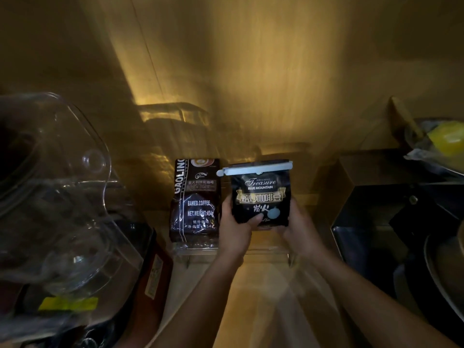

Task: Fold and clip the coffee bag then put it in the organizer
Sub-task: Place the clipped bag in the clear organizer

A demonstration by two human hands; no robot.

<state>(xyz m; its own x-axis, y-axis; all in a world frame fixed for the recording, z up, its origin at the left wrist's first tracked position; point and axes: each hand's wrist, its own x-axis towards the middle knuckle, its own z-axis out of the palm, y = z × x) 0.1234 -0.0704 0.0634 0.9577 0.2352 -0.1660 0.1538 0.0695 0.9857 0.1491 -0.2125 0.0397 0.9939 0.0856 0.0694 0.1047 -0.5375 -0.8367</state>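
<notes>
The black coffee bag (261, 197) is upright, its folded top closed by a white clip (254, 168), and is held above the front of a clear organizer (266, 253), just right of a brown coffee bag (195, 204) standing in that organizer. A clear plastic container (55, 192) lies at the near left and a dark box (391, 209) stands at the right, both apart from the bag. The left hand (237, 222) grips the bag's lower left edge, thumb across the front; the right hand (300, 227) grips its lower right side, both forearms extended forward.
</notes>
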